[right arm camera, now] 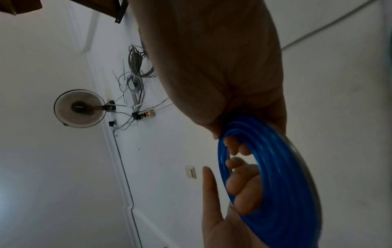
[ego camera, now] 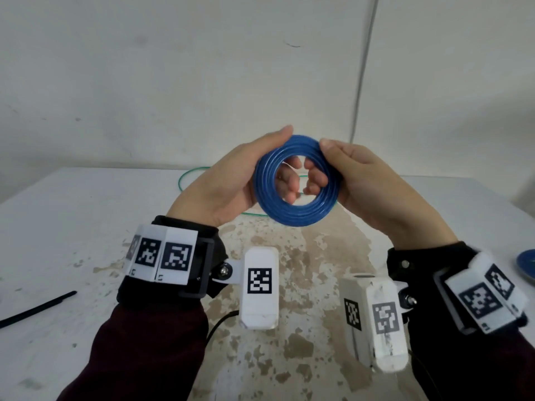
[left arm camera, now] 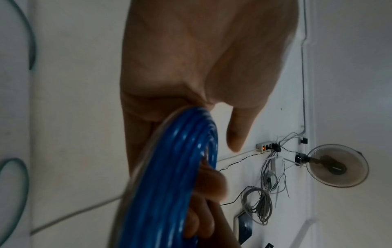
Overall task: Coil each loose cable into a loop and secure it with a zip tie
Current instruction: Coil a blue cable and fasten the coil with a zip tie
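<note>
A blue cable wound into a tight round coil (ego camera: 298, 180) is held upright in the air above the white table (ego camera: 86, 215), facing me. My left hand (ego camera: 234, 180) grips its left side, fingers curled through the hole and thumb along the top edge. My right hand (ego camera: 356, 178) grips its right side, thumb on the front rim and fingers curled behind. The left wrist view shows the blue coil (left arm camera: 169, 176) edge-on in my palm. In the right wrist view the blue coil (right arm camera: 273, 176) has fingers of both hands through it. A thin pale strip shows inside the hole; I cannot tell what it is.
A loose green cable (ego camera: 191, 175) lies on the table behind the hands. A black zip tie (ego camera: 37, 308) lies at the table's left front. A blue object (ego camera: 527, 263) pokes in at the right edge. The table's middle is stained brown (ego camera: 292, 285).
</note>
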The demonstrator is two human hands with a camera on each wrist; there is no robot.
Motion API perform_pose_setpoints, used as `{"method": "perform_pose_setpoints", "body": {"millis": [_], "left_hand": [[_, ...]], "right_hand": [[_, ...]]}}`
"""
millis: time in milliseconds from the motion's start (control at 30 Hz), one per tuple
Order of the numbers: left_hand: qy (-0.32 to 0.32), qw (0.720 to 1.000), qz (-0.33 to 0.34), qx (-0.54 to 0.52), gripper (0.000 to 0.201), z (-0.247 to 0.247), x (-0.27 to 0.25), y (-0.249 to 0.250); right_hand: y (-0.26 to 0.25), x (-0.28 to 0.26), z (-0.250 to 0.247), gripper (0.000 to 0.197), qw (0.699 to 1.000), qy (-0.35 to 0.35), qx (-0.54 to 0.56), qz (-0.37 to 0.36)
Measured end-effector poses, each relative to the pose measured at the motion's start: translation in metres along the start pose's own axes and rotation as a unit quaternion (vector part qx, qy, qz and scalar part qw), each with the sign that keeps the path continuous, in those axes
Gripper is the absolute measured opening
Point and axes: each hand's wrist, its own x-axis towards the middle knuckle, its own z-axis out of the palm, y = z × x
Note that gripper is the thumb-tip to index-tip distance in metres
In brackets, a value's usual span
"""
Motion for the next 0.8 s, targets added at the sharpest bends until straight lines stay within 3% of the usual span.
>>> {"method": "perform_pose_setpoints", "body": {"millis": [167, 367, 567, 800], "left_hand": [[-0.037, 0.999, -0.017, 0.016, 0.030, -0.001, -0.002, -0.005], [-0.017, 0.999, -0.007, 0.034, 0.033, 0.003, 0.001, -0.006], [0.021, 0.999, 0.025, 0.024, 0.034, 0.001, 0.004, -0.009], [0.068, 0.996, 0.056, -0.027, 0.037, 0.001, 0.007, -0.012]], "right_hand": [[-0.001, -0.002, 0.000, 0.035, 0.997, -0.016, -0.071, 0.018], [-0.003, -0.003, 0.000, 0.035, 0.997, 0.005, -0.071, 0.035], [-0.003, -0.002, 0.008, 0.041, 0.995, 0.073, -0.045, 0.048], [-0.006, -0.001, 0.006, 0.045, 0.993, 0.050, 0.054, 0.089]]}}
